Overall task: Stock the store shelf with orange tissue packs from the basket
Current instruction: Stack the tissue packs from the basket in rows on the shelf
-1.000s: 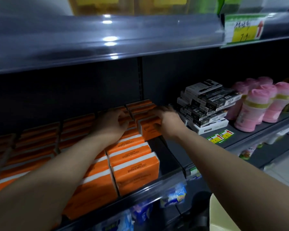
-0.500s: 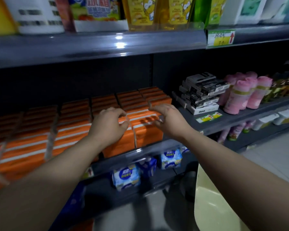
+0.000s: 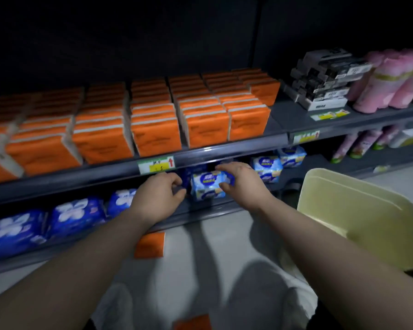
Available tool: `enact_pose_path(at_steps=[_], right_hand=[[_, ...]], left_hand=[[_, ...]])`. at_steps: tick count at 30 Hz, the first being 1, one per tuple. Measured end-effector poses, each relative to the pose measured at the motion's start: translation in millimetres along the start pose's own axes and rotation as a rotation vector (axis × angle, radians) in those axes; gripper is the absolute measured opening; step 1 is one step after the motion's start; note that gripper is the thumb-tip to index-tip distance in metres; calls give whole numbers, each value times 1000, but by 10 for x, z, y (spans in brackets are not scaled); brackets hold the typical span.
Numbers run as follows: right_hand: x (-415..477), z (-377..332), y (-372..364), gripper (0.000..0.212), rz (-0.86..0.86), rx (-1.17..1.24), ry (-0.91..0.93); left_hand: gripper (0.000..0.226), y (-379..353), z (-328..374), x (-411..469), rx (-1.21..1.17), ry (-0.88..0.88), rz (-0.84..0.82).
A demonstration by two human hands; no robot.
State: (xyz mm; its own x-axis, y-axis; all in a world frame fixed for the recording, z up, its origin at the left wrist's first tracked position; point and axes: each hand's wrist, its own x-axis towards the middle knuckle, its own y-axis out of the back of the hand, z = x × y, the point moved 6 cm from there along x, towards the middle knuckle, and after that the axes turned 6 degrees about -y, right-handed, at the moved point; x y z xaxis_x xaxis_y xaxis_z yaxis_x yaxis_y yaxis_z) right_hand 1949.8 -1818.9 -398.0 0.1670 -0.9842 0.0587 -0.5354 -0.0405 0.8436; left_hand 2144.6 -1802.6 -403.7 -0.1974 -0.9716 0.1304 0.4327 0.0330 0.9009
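Blurring hides whether left hand (image 3: 158,196) holds anything; right hand (image 3: 243,185) fingers curl round a pale-blue pack (image 3: 206,185); orange pack (image 3: 192,323) cut off at btm, basket (image 3: 358,210) beside.

Two flat orange tissue packs (image 3: 149,245) are lying on the floor (image 3: 224,248), three light-blue plastic-wrapped packs (image 3: 266,166) and at least three dark-blue packs (image 3: 76,210) are sitting on the lower shelf (image 3: 208,210), and one cream plastic basket (image 3: 367,210) is standing nearby.
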Motion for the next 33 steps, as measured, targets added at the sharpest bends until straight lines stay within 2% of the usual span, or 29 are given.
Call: enact_pose_path(at_steps=[4,8,12,19,23,27,33], right_hand=[[-195,73,-529,41,-86,24,-51],[-311,173,-995,42,-160,1,-84],[-383,339,-1491,43,-250,1,-161],[-446,608,-2293,44,-369,87,-336],[-485,735,-2651,44,-420,86,-384],[-503,887,-2868,43,-450,122,-427],[-530,1082,-3047,42,-447,230,-504]], left_hand=[[21,-376,-440,-294,-34,129,-92],[7,-786,-881,-525,-89,255,-145],[6,-1219,-1289,-642,-9,298,-280],[36,-1902,-1944,-792,77,294,-474],[42,-2211,-2201,-853,132,297,-565],[58,-2474,-2324,-844,180,278,-649],[76,-2773,-2490,-766,173,367,-747]])
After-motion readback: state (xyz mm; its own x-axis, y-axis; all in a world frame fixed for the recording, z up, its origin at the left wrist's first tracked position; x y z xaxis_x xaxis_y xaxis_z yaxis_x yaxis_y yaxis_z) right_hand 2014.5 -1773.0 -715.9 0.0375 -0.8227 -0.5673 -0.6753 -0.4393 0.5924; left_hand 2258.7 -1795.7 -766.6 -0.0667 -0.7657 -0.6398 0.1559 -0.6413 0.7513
